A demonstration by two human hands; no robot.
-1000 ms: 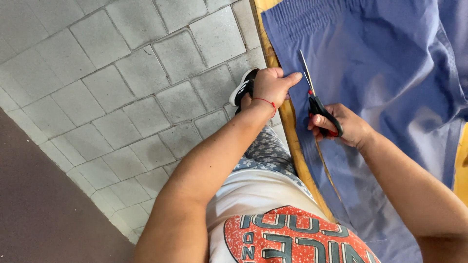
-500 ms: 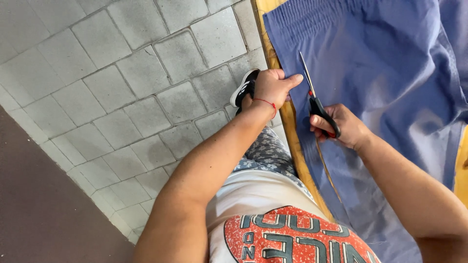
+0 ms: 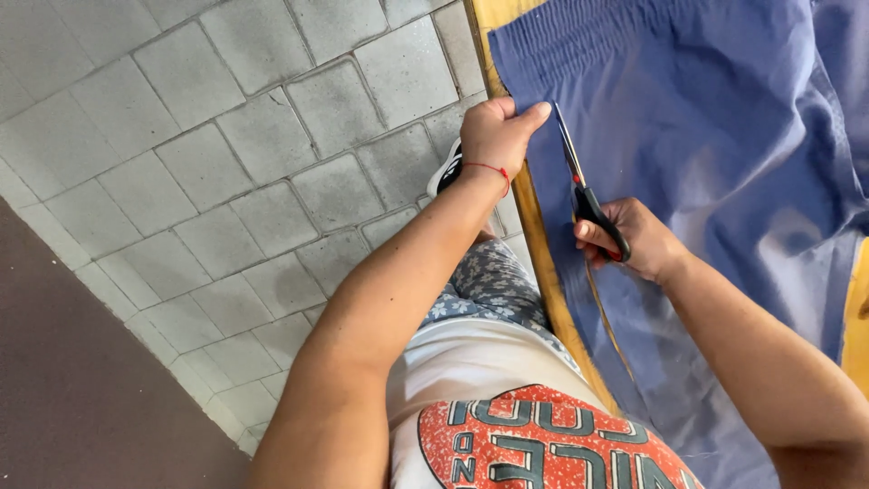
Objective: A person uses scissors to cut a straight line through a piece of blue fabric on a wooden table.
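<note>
A blue cloth (image 3: 715,154) with a gathered band at its far end lies spread on a yellow table (image 3: 547,263). My left hand (image 3: 499,134) pinches the cloth's near edge at the table's rim; a red thread circles that wrist. My right hand (image 3: 634,237) grips scissors (image 3: 584,186) with black and red handles. Their blades point away from me along the cloth, just right of my left thumb. A cut line runs through the cloth behind the scissors, back toward my body.
The table's wooden edge runs up the middle of the view. Grey square paving stones (image 3: 235,154) cover the floor on the left, with a dark strip (image 3: 63,389) at the lower left. My shoe (image 3: 445,170) shows below my left hand.
The scissors and my right hand have crept forward along the cloth toward the gathered band. My left hand has kept its grip on the edge.
</note>
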